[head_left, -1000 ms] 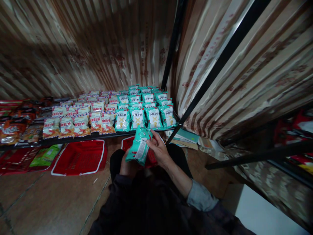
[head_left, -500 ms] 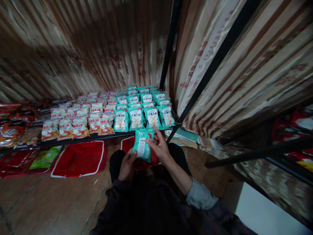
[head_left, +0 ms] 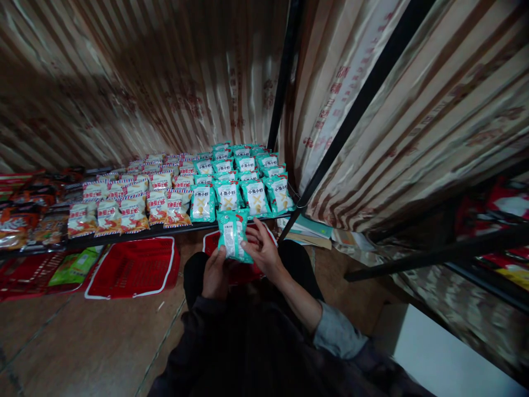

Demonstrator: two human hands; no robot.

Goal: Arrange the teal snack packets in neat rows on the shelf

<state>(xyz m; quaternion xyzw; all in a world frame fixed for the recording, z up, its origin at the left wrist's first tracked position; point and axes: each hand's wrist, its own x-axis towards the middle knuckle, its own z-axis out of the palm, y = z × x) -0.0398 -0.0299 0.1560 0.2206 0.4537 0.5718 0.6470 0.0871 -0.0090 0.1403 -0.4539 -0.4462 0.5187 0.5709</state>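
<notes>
A teal snack bag (head_left: pixel 232 234) with a white label is held in front of the shelf, over a red basket. My left hand (head_left: pixel 215 273) grips its lower left corner between thumb and fingers. At the bag's right side is my right hand (head_left: pixel 263 249), its thumb touching the edge and its fingers apart. Behind, several matching teal bags (head_left: pixel 255 197) stand in rows on the black shelf (head_left: pixel 119 238). To their left are rows of white and orange snack bags (head_left: pixel 133 212).
Red baskets (head_left: pixel 134 267) lie below the shelf, one with a green bag (head_left: pixel 73 267). Black metal posts (head_left: pixel 330 160) rise at the right, before striped curtains (head_left: pixel 405 127). Books or papers (head_left: pixel 308 230) lie by the post, and a white panel (head_left: pixel 442 353) at lower right.
The held teal bag has moved up and slightly left, closer to the shelf front. My right hand's fingers have spread from the bag's edge. The view has shifted slightly.
</notes>
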